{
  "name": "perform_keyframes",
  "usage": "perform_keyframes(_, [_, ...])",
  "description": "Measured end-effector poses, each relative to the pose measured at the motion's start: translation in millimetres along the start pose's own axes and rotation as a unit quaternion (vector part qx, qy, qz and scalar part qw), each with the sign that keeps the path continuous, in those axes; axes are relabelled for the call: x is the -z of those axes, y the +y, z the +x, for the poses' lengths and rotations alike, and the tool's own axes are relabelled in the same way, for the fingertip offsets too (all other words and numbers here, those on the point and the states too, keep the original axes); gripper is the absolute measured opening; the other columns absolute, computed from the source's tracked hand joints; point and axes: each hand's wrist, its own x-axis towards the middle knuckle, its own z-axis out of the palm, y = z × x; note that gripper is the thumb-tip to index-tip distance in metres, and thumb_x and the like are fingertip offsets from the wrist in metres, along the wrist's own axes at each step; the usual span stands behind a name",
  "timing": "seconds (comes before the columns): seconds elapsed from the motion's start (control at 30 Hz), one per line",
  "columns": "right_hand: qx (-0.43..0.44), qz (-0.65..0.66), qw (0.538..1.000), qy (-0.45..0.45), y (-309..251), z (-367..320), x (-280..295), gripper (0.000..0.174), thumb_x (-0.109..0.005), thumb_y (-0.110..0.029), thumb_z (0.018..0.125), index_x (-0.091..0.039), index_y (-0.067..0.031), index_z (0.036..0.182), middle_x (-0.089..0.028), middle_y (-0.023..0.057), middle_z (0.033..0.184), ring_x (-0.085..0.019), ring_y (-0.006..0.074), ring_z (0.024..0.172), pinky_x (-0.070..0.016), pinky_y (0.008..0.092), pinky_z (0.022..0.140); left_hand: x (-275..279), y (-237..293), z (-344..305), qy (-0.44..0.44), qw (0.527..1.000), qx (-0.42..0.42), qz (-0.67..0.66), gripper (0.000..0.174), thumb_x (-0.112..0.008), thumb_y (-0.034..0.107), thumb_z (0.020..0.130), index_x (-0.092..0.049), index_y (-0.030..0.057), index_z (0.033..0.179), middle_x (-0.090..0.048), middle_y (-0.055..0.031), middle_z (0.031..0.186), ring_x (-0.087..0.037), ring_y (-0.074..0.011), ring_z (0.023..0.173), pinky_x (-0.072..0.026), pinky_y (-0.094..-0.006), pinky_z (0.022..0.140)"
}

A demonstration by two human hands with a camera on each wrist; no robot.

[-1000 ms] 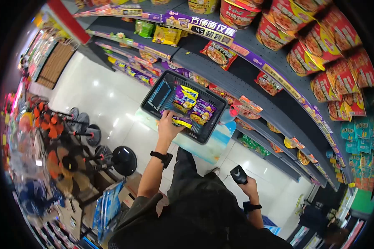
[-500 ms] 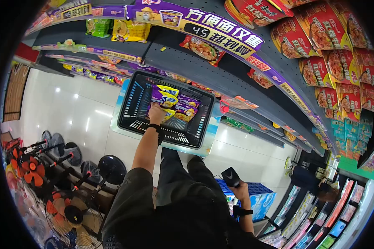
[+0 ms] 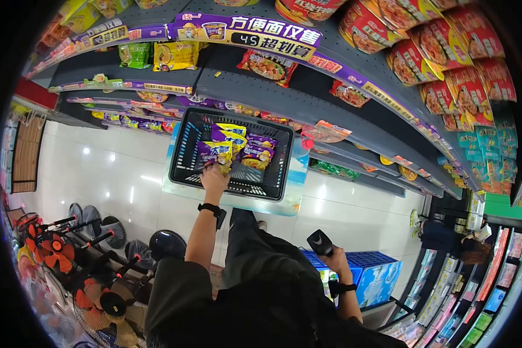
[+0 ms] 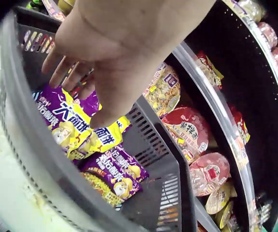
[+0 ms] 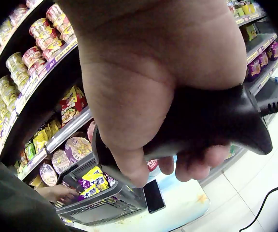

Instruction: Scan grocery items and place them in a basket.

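Several purple-and-yellow noodle packets (image 3: 216, 152) (image 4: 67, 116) lie in a dark plastic basket (image 3: 279, 180) (image 4: 170, 193). My left hand (image 3: 216, 181) (image 4: 122, 53) reaches over the basket's near left part, its fingers extended and spread loosely at the leftmost packet; whether the fingertips touch it cannot be told. My right hand (image 3: 337, 262) (image 5: 163, 72) grips a black handheld device (image 3: 319, 242) (image 5: 201, 116) with a coiled cord, away from the basket. In the right wrist view the thumb and fingers curl round its body.
Beneath the basket is a pale blue patterned surface (image 3: 293, 200), with a dark phone (image 5: 153, 196) beside the basket. Noodle shelves (image 3: 261, 93) curve behind. Floor fans (image 3: 58, 255) stand at left, blue crates (image 3: 377, 275) near the right hand. Another person (image 3: 443, 238) is at far right.
The packet my left hand held at the basket's near side now lies among the others, and the fingers have loosened. My right hand still grips the device. The head view has shifted.
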Motion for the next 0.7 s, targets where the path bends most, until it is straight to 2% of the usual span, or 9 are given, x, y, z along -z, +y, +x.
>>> perform_keyframes(0.13, [0.026,0.015,1.0,0.0,-3.7,-3.2,6.7,0.028,-0.08,-0.015,0.075,-0.07,0.0007,0.096,-0.073,0.0181,0.084,-0.072,0.0247,0.078,-0.0545,0.0368,0.073,-21.6,-7.5,-43.1,-0.037,0.992,-0.077,0.092,0.035,-0.067,0.039,0.083,-0.072,0.0084,0.098,-0.07,-0.012,0.108,-0.06,-0.0311,0.111,-0.0387,-0.0509,0.101])
perform_keyframes(0.2, [0.061,0.04,0.997,0.012,8.7,-9.9,-1.0,0.027,-0.078,-0.017,0.077,-0.069,0.001,0.095,-0.072,0.0194,0.083,-0.072,0.0285,0.077,-0.0542,0.038,0.072,-27.0,-8.2,-61.0,0.046,0.995,-0.087,-0.004,0.029,-0.066,0.036,0.085,-0.072,0.0082,0.089,-0.07,-0.0126,0.107,-0.06,-0.0309,0.111,-0.0349,-0.0512,0.104])
perform_keyframes(0.27, [0.063,0.022,0.998,0.024,17.8,-17.0,-9.3,0.034,-0.079,-0.02,0.073,-0.068,-0.0009,0.1,-0.07,0.0225,0.085,-0.069,0.0409,0.083,-0.0546,0.043,0.074,-33.7,-2.5,-84.1,0.109,0.988,-0.105,-0.017,0.029,-0.066,0.036,0.085,-0.072,0.0082,0.09,-0.07,-0.0118,0.106,-0.059,-0.0304,0.11,-0.0335,-0.0534,0.106])
perform_keyframes(0.33, [0.083,0.053,0.995,0.027,15.6,-26.9,-13.8,0.036,-0.078,-0.023,0.075,-0.067,-0.0012,0.102,-0.07,0.023,0.085,-0.067,0.0426,0.084,-0.0546,0.0441,0.074,-34.5,8.8,-112.5,0.143,0.979,-0.135,-0.048,0.03,-0.066,0.036,0.086,-0.071,0.0081,0.095,-0.069,-0.0109,0.11,-0.057,-0.0311,0.116,-0.029,-0.0563,0.111])
perform_keyframes(0.43, [0.099,0.096,0.99,0.032,15.7,-23.5,-34.4,0.037,-0.078,-0.024,0.076,-0.067,-0.0014,0.103,-0.07,0.0227,0.086,-0.068,0.0419,0.084,-0.0546,0.0434,0.074,-45.0,18.5,-163.2,0.091,0.982,-0.165,-0.032,0.061,-0.072,0.037,0.083,-0.052,0.0153,0.136,-0.043,-0.011,0.148,-0.027,-0.0375,0.145,-0.0313,-0.0562,0.113])
perform_keyframes(0.53, [0.124,0.162,0.978,0.049,16.4,-14.7,-53.9,0.036,-0.077,-0.023,0.078,-0.066,-0.001,0.103,-0.07,0.0197,0.082,-0.07,0.0372,0.077,-0.0545,0.0414,0.073,-37.6,19.7,-194.0,0.089,0.969,-0.213,-0.09,0.061,-0.072,0.036,0.083,-0.051,0.0152,0.137,-0.037,-0.012,0.154,-0.03,-0.0393,0.144,-0.0295,-0.0573,0.114])
perform_keyframes(0.6, [0.057,0.311,0.948,0.021,-1.1,-2.1,-58.4,0.027,-0.077,-0.018,0.081,-0.064,0.0002,0.096,-0.065,0.0054,0.069,-0.061,0.0143,0.057,-0.0501,0.0315,0.056,-20.7,17.5,-203.4,0.008,0.976,-0.213,-0.045,0.061,-0.073,0.033,0.082,-0.053,0.0172,0.137,-0.037,-0.0128,0.155,-0.032,-0.0362,0.144,-0.0277,-0.0587,0.114])
perform_keyframes(0.63, [0.03,0.363,0.931,0.018,-11.4,1.4,-57.7,0.023,-0.075,-0.018,0.084,-0.064,-0.0011,0.096,-0.062,0.0017,0.067,-0.056,0.0087,0.053,-0.0461,0.0273,0.051,-12.2,12.6,-206.0,0.04,0.974,-0.216,-0.054,0.054,-0.072,0.031,0.082,-0.056,0.0152,0.132,-0.045,-0.0151,0.148,-0.04,-0.0342,0.138,-0.028,-0.0565,0.113])
perform_keyframes(0.7, [0.052,0.343,0.934,0.085,-9.5,28.3,-70.7,0.023,-0.075,-0.017,0.083,-0.064,-0.0005,0.096,-0.062,0.0022,0.068,-0.057,0.0095,0.055,-0.0471,0.0283,0.052,-11.2,-17.4,-193.6,0.101,0.969,-0.214,-0.071,0.051,-0.072,0.028,0.082,-0.056,0.014,0.129,-0.047,-0.0157,0.144,-0.043,-0.0348,0.134,-0.0292,-0.0553,0.112])
